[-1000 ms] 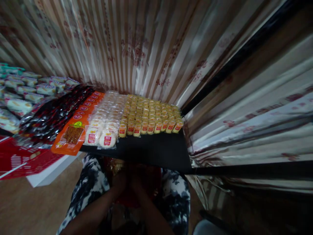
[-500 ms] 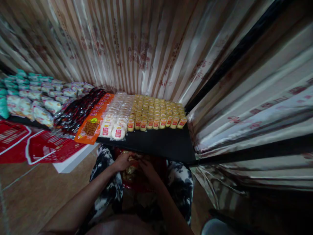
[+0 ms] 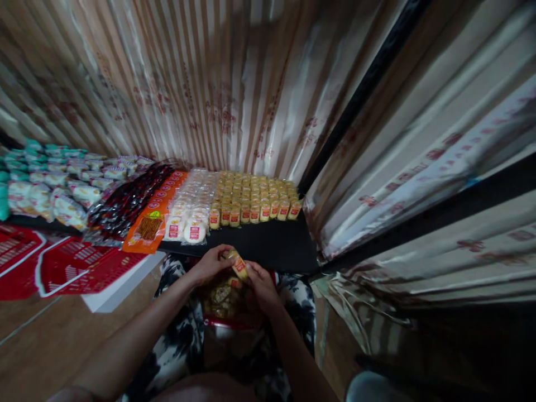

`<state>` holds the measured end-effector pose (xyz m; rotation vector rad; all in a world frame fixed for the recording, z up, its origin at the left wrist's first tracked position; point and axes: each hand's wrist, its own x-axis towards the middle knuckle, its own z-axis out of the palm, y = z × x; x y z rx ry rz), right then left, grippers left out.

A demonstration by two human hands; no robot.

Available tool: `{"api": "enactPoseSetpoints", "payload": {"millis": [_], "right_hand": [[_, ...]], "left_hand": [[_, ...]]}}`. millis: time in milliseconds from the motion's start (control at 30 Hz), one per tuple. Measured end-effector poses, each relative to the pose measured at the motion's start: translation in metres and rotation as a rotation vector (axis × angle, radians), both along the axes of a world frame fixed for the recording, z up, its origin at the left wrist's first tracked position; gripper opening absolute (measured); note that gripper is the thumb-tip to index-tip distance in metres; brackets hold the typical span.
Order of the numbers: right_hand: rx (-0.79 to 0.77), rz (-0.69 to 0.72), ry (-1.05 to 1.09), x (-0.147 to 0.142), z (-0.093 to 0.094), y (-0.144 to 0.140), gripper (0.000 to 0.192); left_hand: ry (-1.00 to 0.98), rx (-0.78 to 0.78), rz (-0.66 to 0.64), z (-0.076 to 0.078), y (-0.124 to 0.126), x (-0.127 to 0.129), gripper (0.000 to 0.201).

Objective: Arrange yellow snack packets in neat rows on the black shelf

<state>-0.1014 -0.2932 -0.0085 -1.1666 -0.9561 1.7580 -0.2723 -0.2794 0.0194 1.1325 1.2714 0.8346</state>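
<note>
Between my two hands is a small yellow snack pack (image 3: 238,264) with a red label, tilted, just in front of the table's edge. My left hand (image 3: 213,263) pinches its left end, while the fingers of my right hand (image 3: 260,280) close on its right end. Below them, a red container (image 3: 221,322) between my knees holds more wrapped yellow packs (image 3: 221,296). Rows of matching yellow packs (image 3: 255,204) stand on the black table (image 3: 268,245), their red labels facing me.
Left of the yellow rows lie white round packs (image 3: 195,230), an orange packet (image 3: 144,229), dark wrapped sticks (image 3: 125,204) and white and teal bags (image 3: 69,206). A red basket (image 3: 75,268) stands at left. Striped curtains (image 3: 234,84) hang behind the table and to the right.
Both hands have risen from the red container, bringing up one yellow snack pack between them. The view has shifted slightly, so the table items appear a little farther left and lower.
</note>
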Motion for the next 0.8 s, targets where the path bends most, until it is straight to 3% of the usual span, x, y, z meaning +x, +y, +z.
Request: {"api": "enactPoseSetpoints", "payload": {"millis": [233,433,600,800], "right_hand": [[0.081,-0.131,-0.078,0.022,0.001,0.027,0.053],[0.221,-0.413,-0.190,0.046,-0.005,0.058,0.055],[0.380,-0.615,-0.468,0.069,0.007,0.084,0.053],[0.348,-0.705,-0.627,0.091,0.020,0.144,0.061]], "left_hand": [[0.149,0.126,-0.030,0.011,0.042,0.035,0.033],[0.347,0.267,-0.090,0.029,0.080,0.073,0.033],[0.493,0.389,-0.167,0.053,0.110,0.102,0.033],[0.716,0.465,-0.172,0.088,0.146,0.126,0.037]]}}
